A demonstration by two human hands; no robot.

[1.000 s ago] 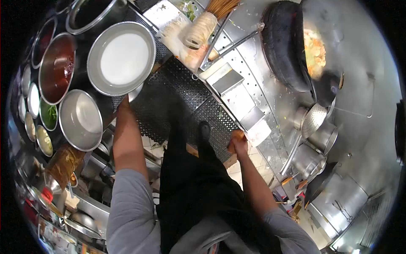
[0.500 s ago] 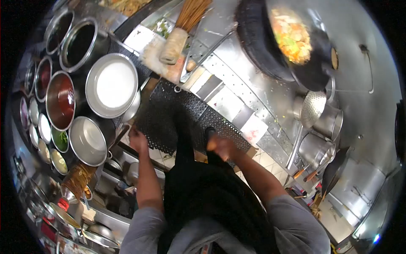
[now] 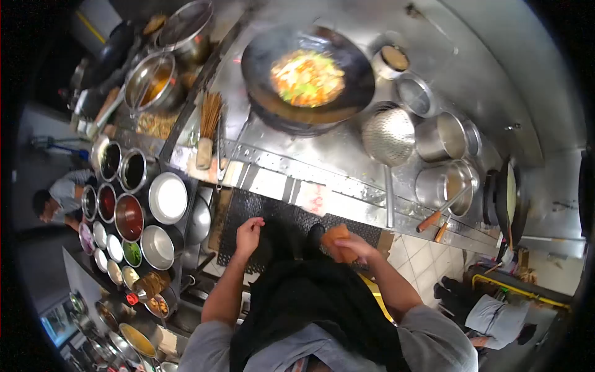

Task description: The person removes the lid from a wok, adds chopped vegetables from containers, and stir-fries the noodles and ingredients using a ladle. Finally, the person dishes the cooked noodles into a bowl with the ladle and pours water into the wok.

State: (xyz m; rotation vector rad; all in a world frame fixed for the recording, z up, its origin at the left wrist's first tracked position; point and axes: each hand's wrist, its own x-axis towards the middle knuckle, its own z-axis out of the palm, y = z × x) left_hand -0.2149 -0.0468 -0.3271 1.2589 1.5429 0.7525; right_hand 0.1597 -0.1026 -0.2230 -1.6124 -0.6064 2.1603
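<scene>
My right hand (image 3: pixel 359 249) grips an orange-brown cloth-like pad (image 3: pixel 334 235) at 5 o'clock, probably bunched for purchase. Left hand (image 3: pixel 248 238) half-curled at 7, can't tell if empty. Wok (image 3: pixel 358 80) with food (image 3: pixel 308 79) at 12, likely there for heat.

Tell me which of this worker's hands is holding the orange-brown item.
The right hand: it grips the orange-brown item. The left hand is apart from it, with nothing visible in its grasp.
</scene>
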